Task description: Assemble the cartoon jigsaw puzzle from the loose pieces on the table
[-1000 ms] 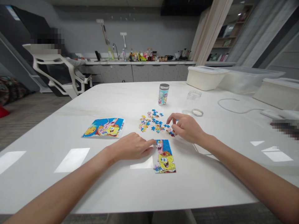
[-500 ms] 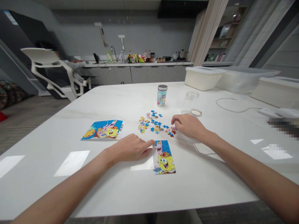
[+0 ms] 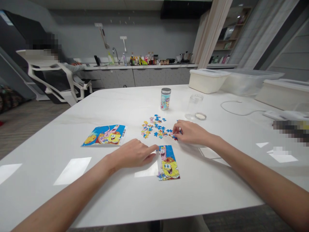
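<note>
A partly assembled jigsaw puzzle (image 3: 169, 164) with a yellow and a pink cartoon character lies flat before me. My left hand (image 3: 135, 153) rests beside it, index finger stretched to its upper left corner and thumb apart, holding nothing. Beyond the puzzle is a loose spread of puzzle pieces (image 3: 159, 128), blue, yellow, pink and red. At the right end of this spread, my right hand (image 3: 190, 132) has its thumb and fingertips closed on a puzzle piece (image 3: 173, 136), mostly covered by the fingers. The picture sheet (image 3: 106, 135) showing the same characters lies to the left.
A printed tin with a silver lid (image 3: 165, 99) stands behind the pieces. To its right are a clear jar (image 3: 195, 104) and a round lid (image 3: 200, 116). Storage boxes (image 3: 209, 80) and a cable (image 3: 235, 112) occupy the right side. A person sits in a white chair (image 3: 48, 71) at back left.
My right hand has moved slightly left and down onto the pieces, its thumb and fingers closing there. The left hand stays at the puzzle corner. The view has shifted slightly.
</note>
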`<state>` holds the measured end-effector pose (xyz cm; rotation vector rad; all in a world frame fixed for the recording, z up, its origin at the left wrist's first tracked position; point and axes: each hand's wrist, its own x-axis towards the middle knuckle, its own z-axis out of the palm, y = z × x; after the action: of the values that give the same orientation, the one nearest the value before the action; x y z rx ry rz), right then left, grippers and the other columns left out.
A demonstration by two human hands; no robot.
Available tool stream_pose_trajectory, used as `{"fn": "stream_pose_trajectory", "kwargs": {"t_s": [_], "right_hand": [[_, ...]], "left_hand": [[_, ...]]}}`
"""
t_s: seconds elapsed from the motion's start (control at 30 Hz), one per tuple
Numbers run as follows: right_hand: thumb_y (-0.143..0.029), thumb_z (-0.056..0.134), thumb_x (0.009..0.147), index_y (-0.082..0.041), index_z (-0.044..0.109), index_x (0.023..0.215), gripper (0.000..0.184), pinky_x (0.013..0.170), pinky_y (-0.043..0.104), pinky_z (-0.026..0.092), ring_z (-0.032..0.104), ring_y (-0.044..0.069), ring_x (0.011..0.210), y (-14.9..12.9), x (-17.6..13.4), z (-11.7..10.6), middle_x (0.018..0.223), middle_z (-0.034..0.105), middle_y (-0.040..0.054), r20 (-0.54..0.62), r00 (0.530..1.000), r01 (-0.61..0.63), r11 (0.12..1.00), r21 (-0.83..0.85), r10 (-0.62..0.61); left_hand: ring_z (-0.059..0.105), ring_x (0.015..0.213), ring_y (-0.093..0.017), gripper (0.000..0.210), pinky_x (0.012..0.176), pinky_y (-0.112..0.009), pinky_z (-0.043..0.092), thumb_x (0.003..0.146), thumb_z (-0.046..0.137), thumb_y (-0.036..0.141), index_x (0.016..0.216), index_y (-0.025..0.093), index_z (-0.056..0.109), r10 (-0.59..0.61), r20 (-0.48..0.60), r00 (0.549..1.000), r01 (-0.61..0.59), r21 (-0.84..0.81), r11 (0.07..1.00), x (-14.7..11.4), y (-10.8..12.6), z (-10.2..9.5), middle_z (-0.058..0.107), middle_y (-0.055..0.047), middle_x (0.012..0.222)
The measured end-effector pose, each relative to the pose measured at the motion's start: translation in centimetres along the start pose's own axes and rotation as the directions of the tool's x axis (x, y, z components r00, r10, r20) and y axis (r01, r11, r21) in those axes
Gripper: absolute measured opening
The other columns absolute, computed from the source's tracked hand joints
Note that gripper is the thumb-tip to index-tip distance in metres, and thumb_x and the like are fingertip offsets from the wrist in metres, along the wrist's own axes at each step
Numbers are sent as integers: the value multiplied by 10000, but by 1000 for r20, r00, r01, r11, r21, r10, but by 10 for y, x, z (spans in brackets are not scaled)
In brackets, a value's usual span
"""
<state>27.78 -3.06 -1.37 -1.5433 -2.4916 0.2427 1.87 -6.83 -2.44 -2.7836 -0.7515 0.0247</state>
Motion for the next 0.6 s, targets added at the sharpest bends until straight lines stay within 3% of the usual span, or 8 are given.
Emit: {"fn": "stream_pose_trajectory", "kwargs": {"t_s": [0.1, 0.33, 0.6], "right_hand": [[-239, 559, 810, -213, 641, 835, 90, 632, 283, 382, 577, 182, 804, 1, 0, 1, 914, 640, 44, -2, 1000, 10, 1000, -9, -10], [-283, 590, 825, -233, 627, 959, 147, 697, 297, 424, 588, 179, 830, -3, -4, -6, 1031, 611, 46, 141, 975, 161, 982, 99, -174], [-199, 569, 828, -224, 624, 962, 147, 734, 312, 429, 584, 190, 857, -2, -2, -3, 972, 617, 45, 93, 978, 177, 979, 100, -186]], "left_hand": [[460, 382, -119, 262, 439, -295, 171, 955, 357, 301, 1057, 197, 574, -2, -11, 1000, 2, -3, 1000, 0, 0, 0, 598, 24, 503], [448, 377, -126, 273, 439, -295, 183, 960, 345, 305, 1064, 196, 573, 3, -21, 1000, -4, -18, 1000, 0, -1, 2, 600, 21, 503], [453, 378, -120, 275, 439, -279, 211, 962, 344, 304, 1052, 190, 578, -6, 4, 1000, 6, -19, 1000, 1, -1, 1, 600, 18, 502]]}}
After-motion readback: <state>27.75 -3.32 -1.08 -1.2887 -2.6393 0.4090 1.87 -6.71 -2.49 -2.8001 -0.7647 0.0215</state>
